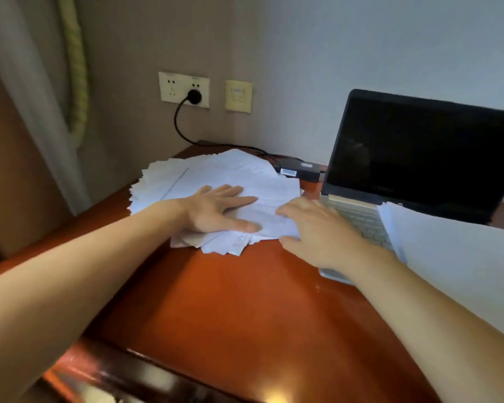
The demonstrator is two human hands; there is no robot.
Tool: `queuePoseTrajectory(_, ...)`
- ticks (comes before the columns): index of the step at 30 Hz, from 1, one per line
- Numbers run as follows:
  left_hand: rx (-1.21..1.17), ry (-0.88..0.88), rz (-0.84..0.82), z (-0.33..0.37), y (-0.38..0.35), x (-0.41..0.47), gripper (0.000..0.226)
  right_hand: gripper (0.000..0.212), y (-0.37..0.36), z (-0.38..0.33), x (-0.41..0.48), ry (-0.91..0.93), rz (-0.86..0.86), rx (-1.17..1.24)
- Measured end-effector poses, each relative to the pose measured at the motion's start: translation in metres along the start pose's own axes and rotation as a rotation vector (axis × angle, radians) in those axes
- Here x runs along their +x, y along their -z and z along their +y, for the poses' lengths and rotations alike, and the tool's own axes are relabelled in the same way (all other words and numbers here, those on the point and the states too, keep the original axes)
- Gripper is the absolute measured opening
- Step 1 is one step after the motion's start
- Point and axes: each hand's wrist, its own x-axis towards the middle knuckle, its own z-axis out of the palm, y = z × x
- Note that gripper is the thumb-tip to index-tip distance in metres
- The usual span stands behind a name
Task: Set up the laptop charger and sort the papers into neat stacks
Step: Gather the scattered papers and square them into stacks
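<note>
Left hand (pixel 216 209) flat, fingers straight, on the messy pile of white printed papers (pixel 216 173). Right hand (pixel 317 231) cups its right edge; whether it grips, can't tell.

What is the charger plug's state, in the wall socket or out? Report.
In. The black plug sits in the wall socket, and its cable runs down to the desk.

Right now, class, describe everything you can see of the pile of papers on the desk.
The pile of papers is a loose heap of white printed sheets, fanned out with uneven, splayed edges, not yet squared. It lies flat on the reddish-brown desk near its far left corner. The left hand presses flat on top, fingers straight; the right hand touches its right edge. A black charger brick sits just behind it.
</note>
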Motion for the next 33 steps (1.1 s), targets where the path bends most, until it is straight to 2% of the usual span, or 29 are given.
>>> queuePoseTrajectory(2, -0.042, -0.03, 0.033, -0.005, 0.0, 0.004, 0.089, 0.049, -0.003, 0.0, 0.012, 0.009, 0.004, -0.057)
queuePoseTrajectory(6, -0.126, -0.132, 0.151, -0.013, 0.001, 0.004, 0.089, 0.032, -0.005, 0.01, 0.029, 0.023, 0.101, -0.028)
queuePoseTrajectory(8, -0.181, -0.2, 0.245, -0.012, 0.003, 0.0, 0.074, 0.039, -0.006, 0.014, 0.035, 0.001, 0.161, 0.071)
queuePoseTrajectory(11, -0.225, -0.281, 0.42, -0.006, 0.007, -0.004, 0.029, 0.046, -0.009, 0.017, 0.04, -0.06, 0.249, 0.208)
queuePoseTrajectory(12, -0.177, -0.287, 0.486, -0.005, 0.007, -0.003, 0.03, 0.044, -0.012, 0.018, 0.039, -0.077, 0.275, 0.212)
queuePoseTrajectory(16, -0.114, -0.218, 0.588, -0.008, 0.012, -0.003, 0.022, 0.061, -0.021, 0.02, 0.037, -0.083, 0.376, 0.175)
queuePoseTrajectory(19, -0.121, -0.079, 0.613, -0.013, 0.012, -0.002, 0.034, 0.048, -0.02, 0.02, 0.038, -0.016, 0.486, 0.116)
queuePoseTrajectory(20, -0.132, -0.051, 0.636, -0.015, 0.012, -0.002, 0.035, 0.04, -0.02, 0.019, 0.038, 0.041, 0.456, 0.083)
queuePoseTrajectory(22, -0.203, -0.026, 0.659, -0.013, 0.013, -0.003, 0.022, 0.029, -0.022, 0.014, 0.035, 0.199, 0.337, 0.059)
queuePoseTrajectory(24, -0.286, -0.051, 0.651, -0.01, 0.014, -0.005, 0.06, 0.025, -0.022, 0.008, 0.033, 0.32, 0.217, 0.092)
queuePoseTrajectory(26, -0.296, -0.107, 0.669, -0.009, 0.012, -0.005, 0.082, 0.034, -0.021, 0.0, 0.031, 0.328, 0.088, 0.079)
queuePoseTrajectory(28, -0.218, -0.16, 0.761, -0.011, 0.012, -0.002, 0.075, 0.043, -0.019, -0.006, 0.033, 0.267, -0.004, 0.053)
queuePoseTrajectory(30, -0.146, -0.206, 0.844, -0.013, 0.014, 0.0, 0.05, 0.046, -0.018, -0.009, 0.038, 0.219, -0.052, 0.023)
queuePoseTrajectory(33, -0.096, -0.182, 0.856, -0.018, 0.014, 0.002, 0.037, 0.048, -0.018, -0.006, 0.055, 0.146, -0.121, -0.079)
